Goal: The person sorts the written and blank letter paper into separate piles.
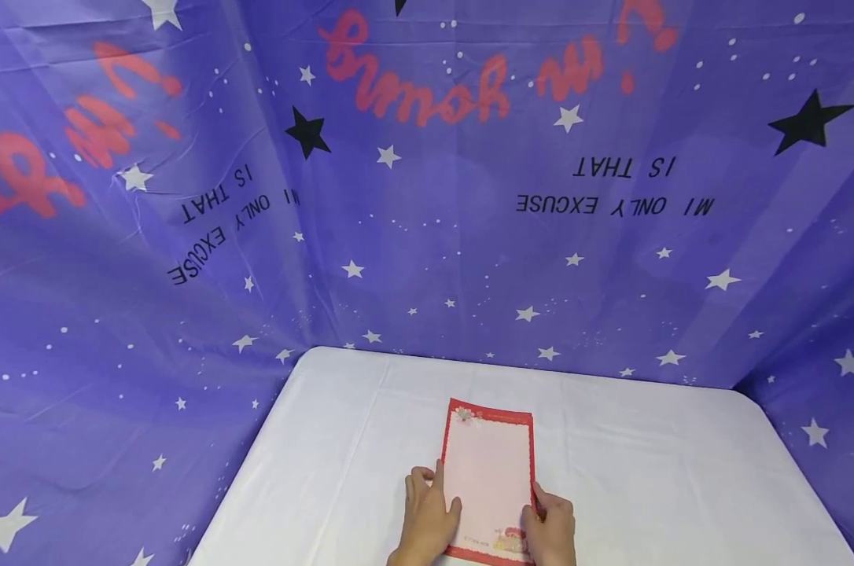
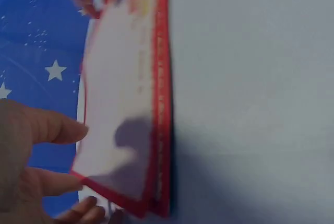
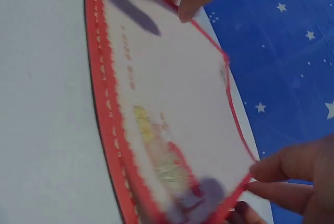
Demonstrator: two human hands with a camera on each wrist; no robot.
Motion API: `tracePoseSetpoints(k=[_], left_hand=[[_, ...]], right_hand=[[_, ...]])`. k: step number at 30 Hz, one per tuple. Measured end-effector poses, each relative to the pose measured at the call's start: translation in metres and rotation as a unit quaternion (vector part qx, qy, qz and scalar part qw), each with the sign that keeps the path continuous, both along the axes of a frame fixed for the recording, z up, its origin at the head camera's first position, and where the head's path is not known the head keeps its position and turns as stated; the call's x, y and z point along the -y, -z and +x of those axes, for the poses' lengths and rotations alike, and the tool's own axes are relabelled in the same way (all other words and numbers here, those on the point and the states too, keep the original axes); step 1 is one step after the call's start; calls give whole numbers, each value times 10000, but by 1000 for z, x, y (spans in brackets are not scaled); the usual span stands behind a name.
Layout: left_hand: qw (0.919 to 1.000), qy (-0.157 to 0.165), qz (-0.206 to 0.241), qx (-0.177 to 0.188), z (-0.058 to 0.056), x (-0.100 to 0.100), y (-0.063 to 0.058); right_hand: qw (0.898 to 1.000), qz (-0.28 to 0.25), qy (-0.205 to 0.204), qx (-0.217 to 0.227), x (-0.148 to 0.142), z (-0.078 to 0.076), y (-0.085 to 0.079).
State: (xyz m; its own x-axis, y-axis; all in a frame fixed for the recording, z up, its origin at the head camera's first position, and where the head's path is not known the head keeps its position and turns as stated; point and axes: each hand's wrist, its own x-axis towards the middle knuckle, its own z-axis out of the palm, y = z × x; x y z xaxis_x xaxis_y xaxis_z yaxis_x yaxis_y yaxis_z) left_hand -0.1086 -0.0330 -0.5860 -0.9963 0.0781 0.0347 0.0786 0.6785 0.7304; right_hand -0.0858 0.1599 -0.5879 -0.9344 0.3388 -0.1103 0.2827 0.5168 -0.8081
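Note:
Red-bordered letter paper [image 1: 487, 472] with a pale pink middle lies over the white table, a flower print in its far left corner and a small colourful drawing near its close edge. At least two layers show along one red border in the left wrist view. My left hand [image 1: 429, 515] holds the left edge, its thumb over the pale face. On the opposite side my right hand [image 1: 550, 527] pinches the paper's edge near the close right corner. The right wrist view shows the right thumb and finger [image 3: 276, 169] meeting at that edge, the paper bowed between both hands.
A white cloth covers the table [image 1: 646, 472], which has rounded far corners. Purple-blue curtains [image 1: 455, 236] printed with stars and lettering hang behind it and along both sides.

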Motion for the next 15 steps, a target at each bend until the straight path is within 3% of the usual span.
tracePoseSetpoints(k=[3,7,9,13,15], left_hand=[[9996,139,223,-142,-1,-2,-1],[9918,347,1230,92,-4,-6,-6],[9874,392,1525,168,-4,-10,-9],[9786,493,1979,282,0,-34,-15],[9697,634,2325,415,3,-52,-16]], right_hand=[[9994,-29,284,-206,1,0,-5],[9969,-33,685,-374,-6,1,-9],[9948,8,891,-489,-13,4,-11],[9866,193,1397,-821,-41,11,-16],[9810,269,1726,-849,-60,15,-21]])
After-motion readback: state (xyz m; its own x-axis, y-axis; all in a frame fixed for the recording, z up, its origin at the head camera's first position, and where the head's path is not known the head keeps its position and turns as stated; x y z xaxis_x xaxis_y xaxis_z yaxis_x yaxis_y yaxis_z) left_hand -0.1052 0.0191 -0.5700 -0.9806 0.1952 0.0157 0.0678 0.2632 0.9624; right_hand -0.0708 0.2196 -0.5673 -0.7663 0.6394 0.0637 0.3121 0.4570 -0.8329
